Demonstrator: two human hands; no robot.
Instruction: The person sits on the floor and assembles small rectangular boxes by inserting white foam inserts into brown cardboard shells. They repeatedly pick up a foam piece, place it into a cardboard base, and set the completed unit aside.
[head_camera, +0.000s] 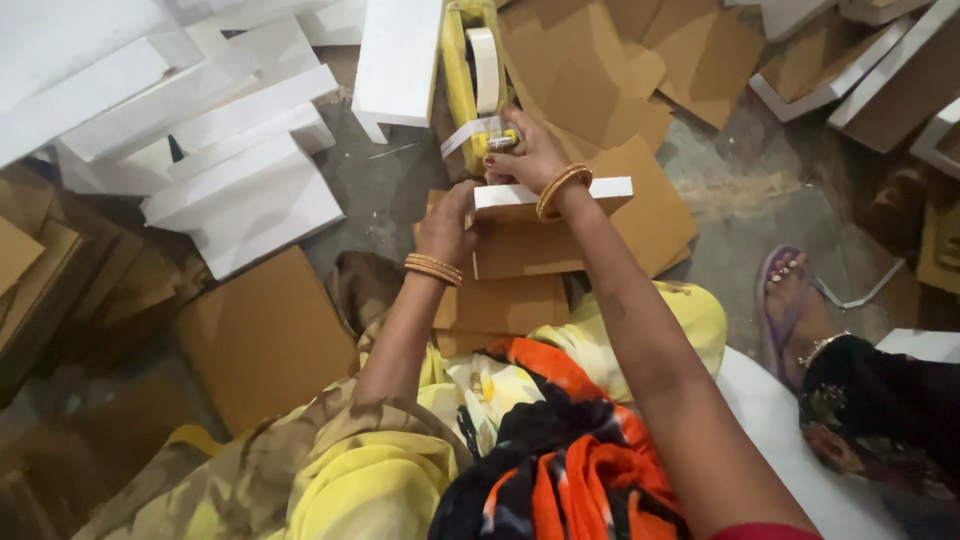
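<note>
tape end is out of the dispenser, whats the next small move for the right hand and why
Probably draw the tape strip down onto the white-edged box piece. The right hand pinches the strip at the yellow dispenser, just above the piece, while the left hand steadies its near end. The strip does not yet touch it.

Matt brown cardboard sheets (600, 80) are seen on a rough grey floor (380, 190). The white box (550, 195) looks smooth and matt; the tape dispenser (462, 70) is glossy yellow plastic.
</note>
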